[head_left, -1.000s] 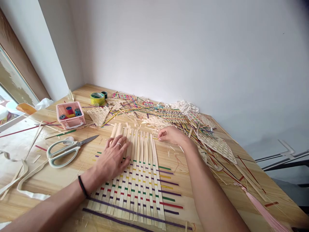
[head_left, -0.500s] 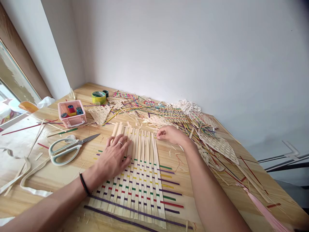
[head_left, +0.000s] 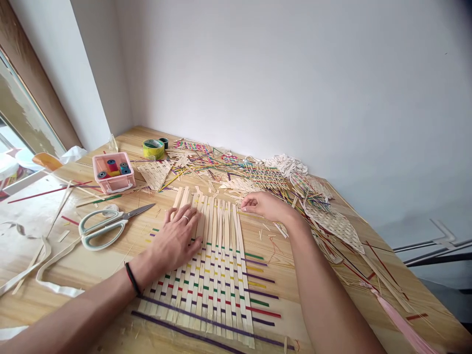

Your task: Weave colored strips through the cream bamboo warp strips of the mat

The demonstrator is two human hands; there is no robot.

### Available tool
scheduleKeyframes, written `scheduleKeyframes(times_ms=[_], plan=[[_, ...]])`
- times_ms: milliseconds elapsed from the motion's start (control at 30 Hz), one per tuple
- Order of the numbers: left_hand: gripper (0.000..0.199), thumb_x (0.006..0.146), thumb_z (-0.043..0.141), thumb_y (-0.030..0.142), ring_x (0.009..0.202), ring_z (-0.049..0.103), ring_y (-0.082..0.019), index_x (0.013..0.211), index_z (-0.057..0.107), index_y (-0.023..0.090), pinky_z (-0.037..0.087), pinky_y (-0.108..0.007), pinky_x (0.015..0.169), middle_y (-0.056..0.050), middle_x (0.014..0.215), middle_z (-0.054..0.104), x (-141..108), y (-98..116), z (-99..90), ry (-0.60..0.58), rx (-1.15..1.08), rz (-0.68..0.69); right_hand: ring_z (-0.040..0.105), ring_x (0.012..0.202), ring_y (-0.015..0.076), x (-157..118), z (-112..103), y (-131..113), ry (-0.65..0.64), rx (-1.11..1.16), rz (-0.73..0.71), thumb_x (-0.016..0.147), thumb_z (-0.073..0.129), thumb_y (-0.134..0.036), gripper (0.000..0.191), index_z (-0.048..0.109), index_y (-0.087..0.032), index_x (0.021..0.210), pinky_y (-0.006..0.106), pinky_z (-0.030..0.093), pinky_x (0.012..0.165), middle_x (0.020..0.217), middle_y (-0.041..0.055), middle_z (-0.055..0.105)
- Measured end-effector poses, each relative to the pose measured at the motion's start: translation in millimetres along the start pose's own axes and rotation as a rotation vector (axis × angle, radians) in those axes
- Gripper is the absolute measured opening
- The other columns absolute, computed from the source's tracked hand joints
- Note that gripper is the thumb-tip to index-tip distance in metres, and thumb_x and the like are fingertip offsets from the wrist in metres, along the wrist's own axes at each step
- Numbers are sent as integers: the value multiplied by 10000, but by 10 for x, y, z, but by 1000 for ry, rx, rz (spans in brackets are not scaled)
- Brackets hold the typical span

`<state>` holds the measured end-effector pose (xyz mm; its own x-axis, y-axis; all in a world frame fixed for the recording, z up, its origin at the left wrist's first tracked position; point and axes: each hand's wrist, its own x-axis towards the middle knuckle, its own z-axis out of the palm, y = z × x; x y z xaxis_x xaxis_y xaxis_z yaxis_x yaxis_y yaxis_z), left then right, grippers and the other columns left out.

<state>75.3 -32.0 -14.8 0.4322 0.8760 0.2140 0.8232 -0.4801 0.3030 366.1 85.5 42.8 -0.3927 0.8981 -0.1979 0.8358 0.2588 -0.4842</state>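
A woven mat of pale strips crossed by green, purple, yellow and red ones lies on the wooden table. My left hand, with a ring, rests spread and palm down on the mat's upper left strips. At the mat's upper right edge is my right hand, its thumb and fingers pinched together on the end of a thin yellow strip. That strip runs among the loose upper ends of the pale strips. Several coloured strip ends stick out on the mat's right side.
Scissors lie on the left, below a pink box of thread spools. Yellow tape stands at the back. A heap of strips and woven pieces spreads along the back and right; a pink tassel lies front right.
My right hand has shifted slightly right, and more of the yellow strip shows beside the mat. My left hand stays on the mat. The view has moved a little.
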Motion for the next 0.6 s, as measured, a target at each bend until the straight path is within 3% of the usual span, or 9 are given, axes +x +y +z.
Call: scheduleKeyframes(times_ms=[167,300,467,600], plan=[[536,953,515,326,1488,385,-344,1446,501,117,287,-609,1221,-161,1531,539,-3,-11,31,12,-5,-16,688,944,209,-132,-23,-471,197,23,-194,981,583,-372,236,753,-208,994,295,499,808,1054,56,767],[529,953,515,328,1484,389,-345,1442,506,125,286,-614,1221,-153,1522,548,-19,-12,36,14,-12,-14,675,958,196,102,207,-839,181,-52,-288,1017,532,-260,237,757,-196,1057,298,490,847,1074,62,754],[537,955,511,333,1488,382,-348,1446,503,115,278,-621,1227,-161,1536,532,-14,0,23,3,-11,-17,632,1120,242,634,532,-968,155,-174,-267,1010,478,-147,324,765,-170,1158,360,454,991,1202,125,695],[524,959,517,344,1489,383,-354,1428,514,110,285,-633,1223,-176,1513,547,-3,15,13,-7,-26,-23,630,1061,250,849,626,-962,139,-225,-257,969,542,-153,268,805,-188,1005,363,447,987,1081,103,699]])
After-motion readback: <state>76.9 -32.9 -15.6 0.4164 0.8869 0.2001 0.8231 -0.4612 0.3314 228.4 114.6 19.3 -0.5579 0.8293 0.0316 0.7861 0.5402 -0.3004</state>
